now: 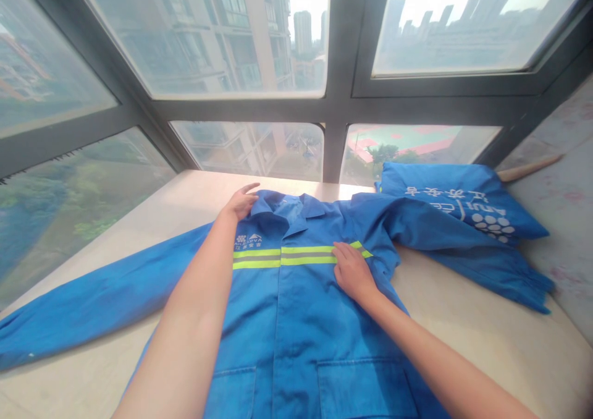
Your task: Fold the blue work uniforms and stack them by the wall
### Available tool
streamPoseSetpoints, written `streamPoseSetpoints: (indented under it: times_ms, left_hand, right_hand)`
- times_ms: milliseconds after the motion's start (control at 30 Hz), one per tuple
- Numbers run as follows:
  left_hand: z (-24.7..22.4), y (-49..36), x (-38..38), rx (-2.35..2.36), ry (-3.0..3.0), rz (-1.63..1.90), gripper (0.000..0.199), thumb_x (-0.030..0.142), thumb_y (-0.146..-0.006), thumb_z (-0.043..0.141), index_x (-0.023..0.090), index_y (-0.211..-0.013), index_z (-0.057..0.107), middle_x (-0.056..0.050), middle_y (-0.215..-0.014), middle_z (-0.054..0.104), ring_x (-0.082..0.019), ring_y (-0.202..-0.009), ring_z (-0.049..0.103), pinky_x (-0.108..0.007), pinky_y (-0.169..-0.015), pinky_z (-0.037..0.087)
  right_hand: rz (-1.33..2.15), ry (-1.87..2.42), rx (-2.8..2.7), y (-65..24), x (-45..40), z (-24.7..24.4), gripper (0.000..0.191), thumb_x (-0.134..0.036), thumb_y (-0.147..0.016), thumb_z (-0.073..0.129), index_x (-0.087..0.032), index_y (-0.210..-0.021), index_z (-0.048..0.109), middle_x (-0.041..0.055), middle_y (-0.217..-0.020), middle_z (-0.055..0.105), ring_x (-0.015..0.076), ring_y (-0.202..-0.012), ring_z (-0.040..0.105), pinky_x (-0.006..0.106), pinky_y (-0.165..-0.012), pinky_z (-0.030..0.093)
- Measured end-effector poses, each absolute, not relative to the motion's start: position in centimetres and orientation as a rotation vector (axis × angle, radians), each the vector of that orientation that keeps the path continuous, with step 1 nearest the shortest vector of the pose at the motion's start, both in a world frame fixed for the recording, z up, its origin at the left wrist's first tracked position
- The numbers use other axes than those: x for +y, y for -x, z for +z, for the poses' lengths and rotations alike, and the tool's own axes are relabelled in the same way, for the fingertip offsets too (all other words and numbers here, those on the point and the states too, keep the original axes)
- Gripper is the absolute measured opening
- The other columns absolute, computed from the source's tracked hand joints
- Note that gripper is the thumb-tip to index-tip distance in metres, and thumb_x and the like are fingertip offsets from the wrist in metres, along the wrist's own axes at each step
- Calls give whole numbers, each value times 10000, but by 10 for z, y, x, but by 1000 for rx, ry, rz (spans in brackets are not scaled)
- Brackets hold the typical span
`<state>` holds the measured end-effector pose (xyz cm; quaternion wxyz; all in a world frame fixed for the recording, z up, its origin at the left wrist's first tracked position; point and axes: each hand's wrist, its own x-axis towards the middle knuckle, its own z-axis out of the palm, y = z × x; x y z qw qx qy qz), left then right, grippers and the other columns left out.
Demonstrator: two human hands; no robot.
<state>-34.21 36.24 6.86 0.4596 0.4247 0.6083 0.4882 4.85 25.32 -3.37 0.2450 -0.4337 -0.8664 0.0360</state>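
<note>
Forearms (194,320), bare, two: reaching across one blue jacket (296,320), which is lying front up on the window ledge (463,308), collar (315,207) facing the window, sleeves spreading outward, apparently so the front is sitting flat. Left hand (241,203): touching the collar's edge, one finger extending; whether the others are gripping, cannot tell. Right hand (353,273): resting on the yellow reflective band (306,256), seemingly steadying the chest cloth; pinching or merely pressing, cannot tell. Hands staying apart from each other. Folded blue item (430,187), white-printed: lying beyond the right-hand sleeve (454,246), near the wall. Wooden stick (532,167): protruding behind it.
</note>
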Motion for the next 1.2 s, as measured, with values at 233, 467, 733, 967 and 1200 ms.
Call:
streamPoseSetpoints:
  times_ms: [233, 467, 733, 967, 1200]
  left_hand:
    - [52, 330, 362, 1642, -1163, 1212, 808, 79, -618, 674, 163, -1404, 505, -83, -1006, 719, -176, -797, 686, -265, -693, 542]
    - [44, 362, 339, 1882, -1338, 956, 387, 232, -605, 764, 188, -988, 733, -73, -902, 755, -255, -875, 687, -295, -760, 520]
    - [48, 383, 335, 2085, -1540, 692, 101, 276, -597, 783, 278, -630, 688, -36, -688, 711, -283, -859, 652, -302, -739, 482]
    - [47, 383, 341, 2403, -1711, 535, 140, 328, -856, 622, 205, -868, 686, -134, -926, 731, -310, -980, 645, -348, -834, 444]
    - [34, 361, 348, 2540, -1716, 477, 205, 347, -894, 577, 185, -853, 696, -201, -989, 702, -383, -1062, 624, -430, -895, 431]
  right_hand:
    - [100, 1185, -2362, -49, 254, -35, 422, -57, -839, 469, -100, -1214, 657, 152, -1348, 623, 286, -1271, 524, 452, -1111, 436]
    - [100, 1191, -2366, -49, 254, -36, 414, -64, -843, 465, -111, -1207, 656, 147, -1348, 622, 286, -1282, 520, 451, -1108, 434]
    - [115, 1170, -2366, -51, 255, -40, 415, -70, -841, 464, -122, -1207, 654, 152, -1347, 620, 286, -1285, 520, 463, -1095, 443]
    - [87, 1171, -2373, -51, 255, -41, 410, -77, -846, 461, -120, -1207, 651, 146, -1349, 619, 288, -1290, 516, 455, -1106, 437]
    - [106, 1178, -2367, -51, 254, -39, 414, -76, -844, 461, -124, -1208, 653, 135, -1361, 615, 287, -1281, 524, 459, -1111, 437]
